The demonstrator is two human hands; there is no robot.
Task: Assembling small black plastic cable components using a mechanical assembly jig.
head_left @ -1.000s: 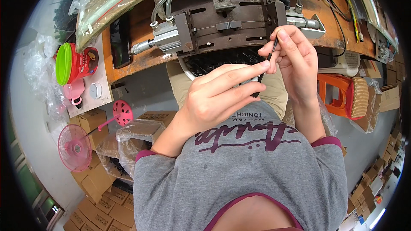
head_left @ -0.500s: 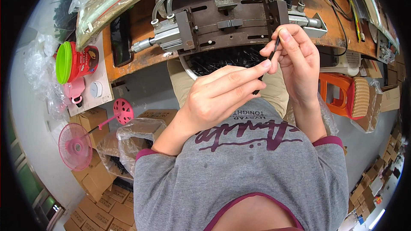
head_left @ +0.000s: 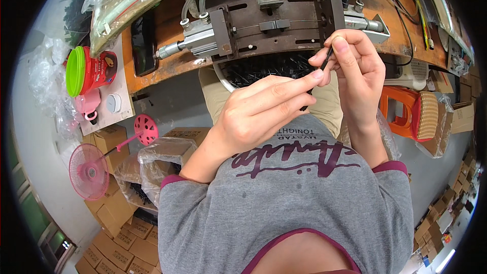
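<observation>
In front of my chest both hands meet around a thin black rod (head_left: 328, 57). My right hand (head_left: 359, 68) is closed, pinching its upper end between thumb and fingertips. Closed with long, straight fingers, my left hand (head_left: 258, 109) has its fingertips by the rod's lower part. A dark end (head_left: 305, 107) pokes out below those fingers; whether it belongs to the same rod I cannot tell. Beyond my hands lies a basin (head_left: 221, 77) with many loose black pieces (head_left: 264, 71). The dark metal fixture (head_left: 274, 45) behind it carries a small grey block (head_left: 274, 25) on a thin wire.
Air cylinders (head_left: 203, 40) with clear hoses flank the fixture on the wooden bench (head_left: 175, 68). A phone (head_left: 143, 45) and a red tub (head_left: 104, 71) stand left, above a pink fan (head_left: 89, 172) and cardboard boxes (head_left: 114, 248). An orange stool (head_left: 401, 111) is at right.
My right hand has shifted slightly to the right and down, still pinching the rod. The left hand is nearly unmoved, and the view has tilted a little.
</observation>
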